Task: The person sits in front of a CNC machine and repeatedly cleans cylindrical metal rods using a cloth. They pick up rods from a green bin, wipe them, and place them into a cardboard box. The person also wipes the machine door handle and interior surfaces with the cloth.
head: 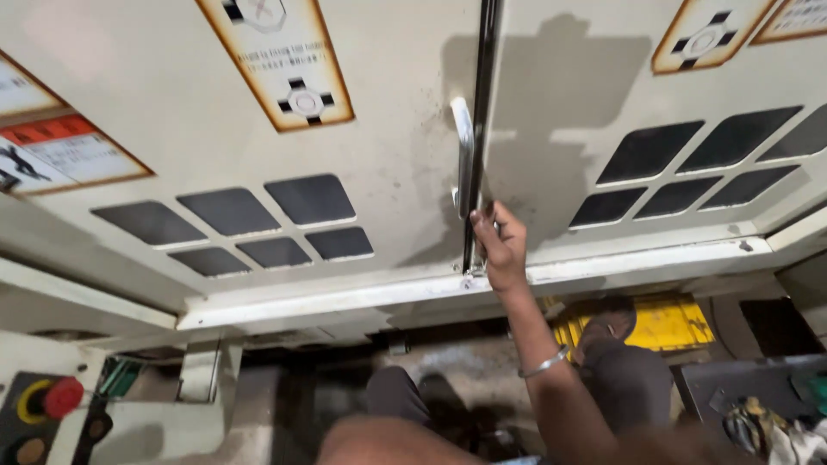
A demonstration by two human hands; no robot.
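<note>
Well to the left of the door handle [463, 159], down at the bottom corner of my view, sits a control box with a red mushroom button [63, 397] in a yellow ring. Above it and still left of the handle, the left machine door [198, 112] carries warning labels and a group of dark window panes [237, 226]. The handle itself is a pale upright metal bar, fixed beside the dark seam where the left door meets the right door [603, 95]. My right hand [500, 245] is at the handle's lower end, my fingers [482, 226] curled together there; whether they actually clamp the bar or only rest against the seam I cannot tell. A thin metal bangle [544, 363] rides on that forearm, below the handle. Right of the handle the other door has its own dark panes [689, 168], and below those, past the door sill, lies something yellow [663, 320]. My left hand is out of sight.
</note>
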